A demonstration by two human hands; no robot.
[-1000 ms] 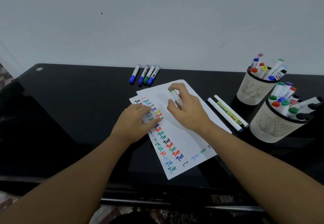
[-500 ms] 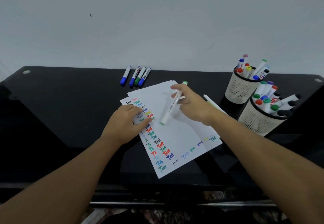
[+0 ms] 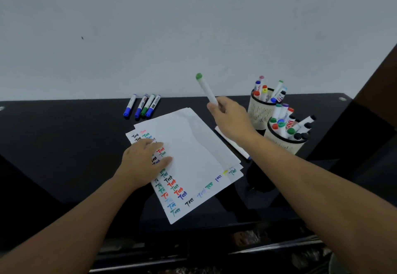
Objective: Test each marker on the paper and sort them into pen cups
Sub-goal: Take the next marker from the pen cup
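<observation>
My right hand [image 3: 231, 119] grips a white marker with a green cap [image 3: 205, 89], held in the air with the cap end up, above the paper's far right corner and left of the two cups. My left hand [image 3: 142, 162] presses flat on the white paper sheets [image 3: 193, 155], over the column of coloured "Test" marks. The far pen cup [image 3: 257, 110] and the near pen cup [image 3: 279, 142] stand at the right, each with several markers in it.
Several capped markers, blue and green [image 3: 142, 107], lie in a row at the back of the black table [image 3: 64, 145]. A white marker [image 3: 238, 148] lies right of the paper, partly under my right arm. A dark upright edge stands at far right.
My right hand lifted the green-capped marker off the paper and swung it upright, moving right toward the cups. My left hand stayed on the paper. The view shifted slightly.
</observation>
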